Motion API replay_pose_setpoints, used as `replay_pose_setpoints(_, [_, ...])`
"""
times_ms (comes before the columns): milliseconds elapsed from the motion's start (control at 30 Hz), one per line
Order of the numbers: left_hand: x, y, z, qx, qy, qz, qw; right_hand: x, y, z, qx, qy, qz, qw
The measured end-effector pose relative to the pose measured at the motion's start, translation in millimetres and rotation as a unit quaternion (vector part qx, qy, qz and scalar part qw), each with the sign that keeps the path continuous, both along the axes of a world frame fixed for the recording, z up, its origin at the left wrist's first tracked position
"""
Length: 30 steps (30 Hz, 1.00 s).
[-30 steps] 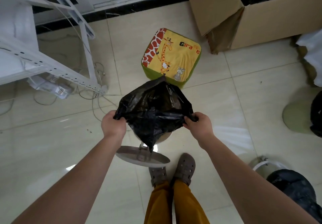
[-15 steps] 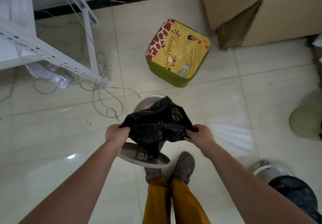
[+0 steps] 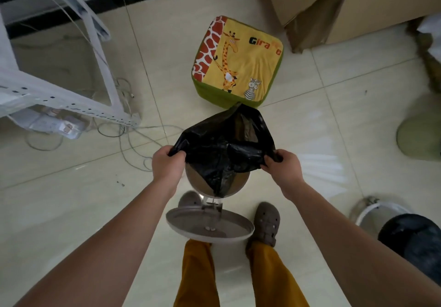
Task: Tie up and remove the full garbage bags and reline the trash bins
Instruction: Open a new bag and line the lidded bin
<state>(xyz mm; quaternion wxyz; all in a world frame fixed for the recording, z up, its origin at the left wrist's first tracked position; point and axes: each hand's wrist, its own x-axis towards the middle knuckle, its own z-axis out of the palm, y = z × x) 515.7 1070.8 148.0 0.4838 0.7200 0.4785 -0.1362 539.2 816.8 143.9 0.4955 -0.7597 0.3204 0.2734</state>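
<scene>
Tiled floor (image 3: 71,211), pale, glossy. Cardboard box (image 3: 381,1) at top right, one flap hanging down. White metal rack (image 3: 59,96) at left, loose cables (image 3: 133,144) trailing beside its foot. Giraffe-print cushion stool (image 3: 238,61), yellow top, green sides, standing beyond the bin. Second bin (image 3: 381,211) at lower right with a filled black bag (image 3: 415,242) bulging from it.

Black garbage bag (image 3: 224,146) held spread over the open trash bin (image 3: 198,180), mouth pulled wide between both hands; lower tip hanging down inside the bin opening, upper fold raised toward the stool. Bin lid (image 3: 210,225) flipped open toward the person, between the shoes (image 3: 267,223).

Left hand (image 3: 167,163) closed, gripping the bag's left edge, fingers curled round the plastic. Right hand (image 3: 282,166) closed likewise, gripping the bag's right edge. Both arms outstretched, hands level with each other at either side of the bin.

Mustard trousers (image 3: 200,275) visible below the lid.
</scene>
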Motion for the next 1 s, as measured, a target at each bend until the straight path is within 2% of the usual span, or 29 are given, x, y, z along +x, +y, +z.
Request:
replay_pose_setpoints(267, [-6.9,32.6,-41.9,-0.074,0.042,-0.071,0.994,-28.0,27.2,-43.2,-0.076,0.014,-0.003,0.997])
replay_pose_setpoints(433, [-17.6,35.3,-84.4,-0.083,0.054,-0.096,0.990,-39.7,22.9,-81.9,-0.112,0.019,0.018,0.993])
replay_pose_setpoints(567, [-26.2,30.8,-109.8,-0.065,0.054,-0.105,0.991,-51.9,18.3,-98.4,-0.107,-0.001,0.007,0.994])
replay_pose_setpoints(700, [-26.7,30.3,-118.2,-0.028,0.023,-0.135,0.990,-60.8,22.4,-104.2,-0.027,0.005,-0.075,0.997])
replay_pose_setpoints(833, [-24.8,36.6,-113.9,0.028,-0.007,-0.179,0.983,-64.3,27.3,-105.5,-0.083,0.007,-0.084,0.993])
replay_pose_setpoints(1000, [-20.6,43.6,-101.7,0.049,-0.035,-0.233,0.971,-59.0,32.3,-98.3,-0.079,0.036,-0.061,0.994])
